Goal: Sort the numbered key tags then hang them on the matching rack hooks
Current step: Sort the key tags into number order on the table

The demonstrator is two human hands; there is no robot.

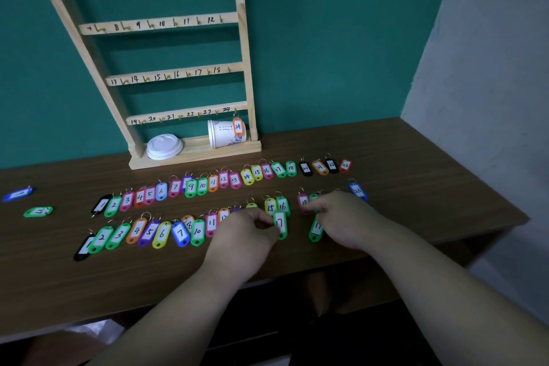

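Numbered key tags lie in two rows on the brown table (pixel 416 157): a far row (pixel 234 180) running from 1 to 23 and a near row (pixel 162 233). My left hand (pixel 246 232) pinches a green tag marked 17 (pixel 280 224) below tags 15 and 16. My right hand (pixel 341 217) covers tags beside the pink 18 tag (pixel 303 202), its fingertips on them; another green tag (pixel 315 230) lies under its thumb side. A wooden rack (pixel 178 74) with numbered hooks stands against the wall. One orange tag 24 (pixel 238 127) hangs on its hook.
A paper cup (pixel 222 134) lies on its side on the rack's base, its white lid (pixel 164 146) beside it. A blue tag (pixel 18 194) and a green tag (pixel 38 211) lie apart at the far left. A blue tag 23 (pixel 358 191) sits right of my right hand.
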